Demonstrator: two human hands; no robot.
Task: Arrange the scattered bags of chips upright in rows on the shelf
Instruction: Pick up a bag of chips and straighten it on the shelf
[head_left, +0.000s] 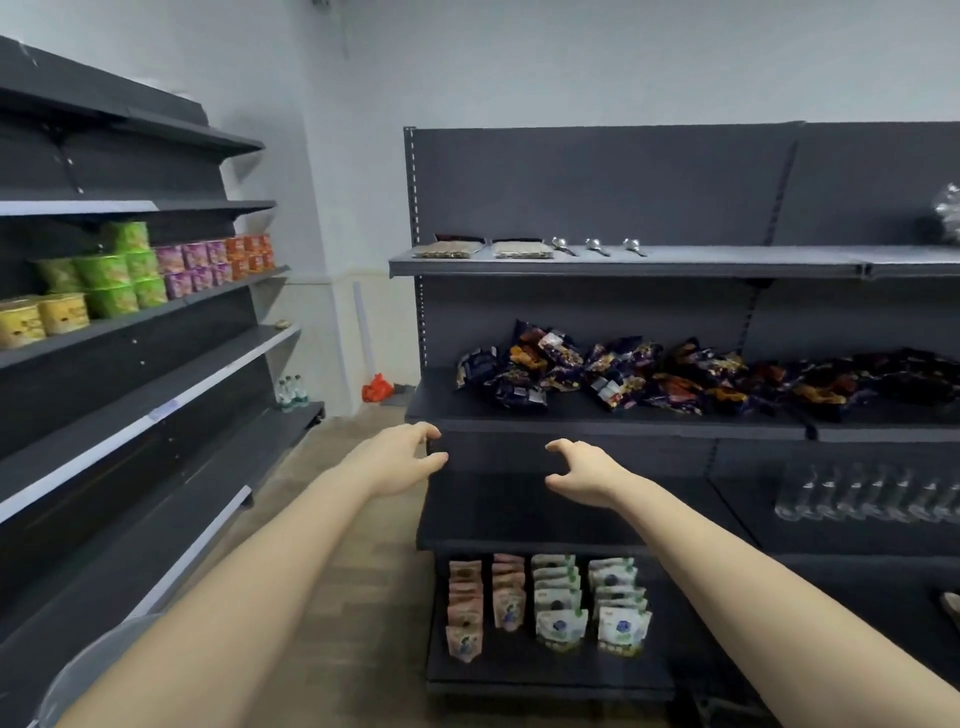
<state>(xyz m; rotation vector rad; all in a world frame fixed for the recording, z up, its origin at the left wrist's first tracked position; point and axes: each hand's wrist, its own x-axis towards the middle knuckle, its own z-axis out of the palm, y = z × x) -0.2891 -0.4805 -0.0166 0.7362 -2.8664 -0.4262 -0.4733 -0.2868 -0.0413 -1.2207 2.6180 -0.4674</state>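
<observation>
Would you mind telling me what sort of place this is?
Probably a small shop or a mock-up of one: dark retail shelving, a heap of chip bags on one shelf, stacked noodle cups opposite, and pouches faced in rows.

Both bare arms stretched forward, near each other. Left hand (402, 460) and right hand (584, 470) empty, fingers curled loosely, thumbs apart from fingers.
</observation>
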